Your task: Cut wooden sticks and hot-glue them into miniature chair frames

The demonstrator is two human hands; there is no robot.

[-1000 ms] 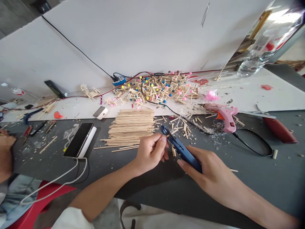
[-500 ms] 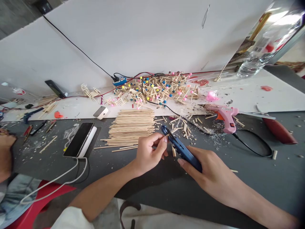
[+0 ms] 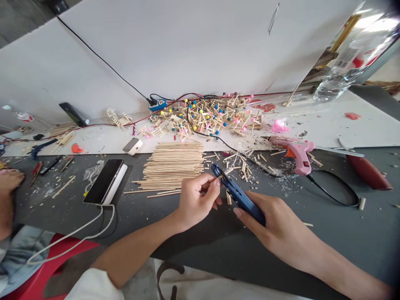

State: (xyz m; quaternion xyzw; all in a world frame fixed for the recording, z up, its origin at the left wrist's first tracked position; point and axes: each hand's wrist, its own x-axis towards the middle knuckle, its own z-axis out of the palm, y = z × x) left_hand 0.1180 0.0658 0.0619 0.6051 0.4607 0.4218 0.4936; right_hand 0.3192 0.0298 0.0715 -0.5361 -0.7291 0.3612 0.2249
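My right hand [image 3: 265, 221] is wrapped round a dark blue hand cutter [image 3: 243, 200], whose jaws point up and left. Between thumb and forefinger, my left hand [image 3: 198, 198] pinches a small wooden stick [image 3: 219, 178] right at those jaws; most of the stick is hidden by the fingers. Just behind my left hand lies a stack of long thin wooden sticks [image 3: 175, 162] on the dark table. Short cut pieces of stick [image 3: 244, 166] are scattered beyond the cutter.
A pink glue gun [image 3: 301, 156] with a black cord lies right. A heap of small stick figures with coloured balls [image 3: 203, 114] lies by the white wall. At left are a phone [image 3: 104, 181] on a white block with a cable, and another person's hand [image 3: 11, 181].
My hands and the cutter hold almost the same pose. The view has shifted very slightly, and the other person's hand at far left has moved a little.
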